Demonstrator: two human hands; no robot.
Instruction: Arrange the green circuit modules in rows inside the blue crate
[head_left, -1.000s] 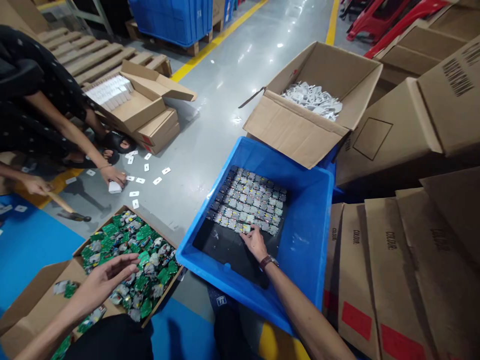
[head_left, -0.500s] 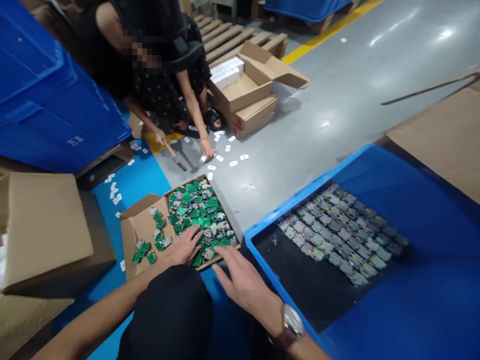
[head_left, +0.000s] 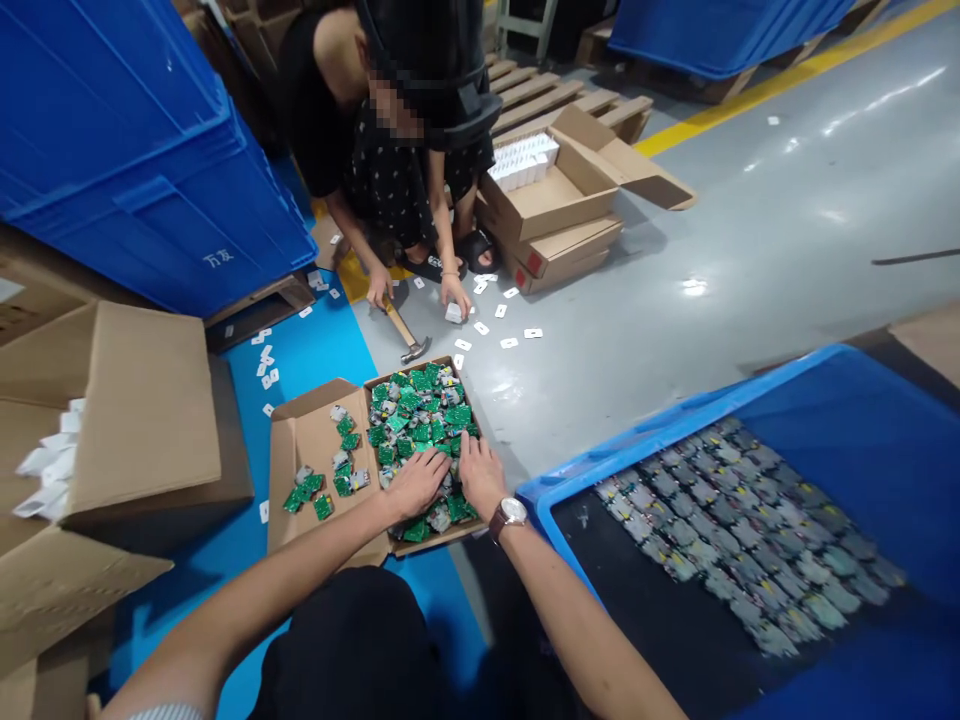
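Observation:
In the head view, a shallow cardboard box on the floor is filled with small green circuit boards carrying grey parts. My left hand lies over the boards near the box's middle, its fingers slightly bent and touching them. Beside it, at the box's right side, my right hand reaches onto the boards with fingers stretched forward. I see no board lifted in either hand; the undersides of both are hidden. Several loose boards rest on the box's opened lid.
To the right, a blue bin holds rows of grey boards. Opposite me a crouching person holds a hammer and a white piece. White plates litter the floor. Cartons and blue crates stand left.
My right hand has moved forward from the box's near edge onto the boards. My left hand has stayed on the pile. The view has shifted, and the other person's hammer has turned.

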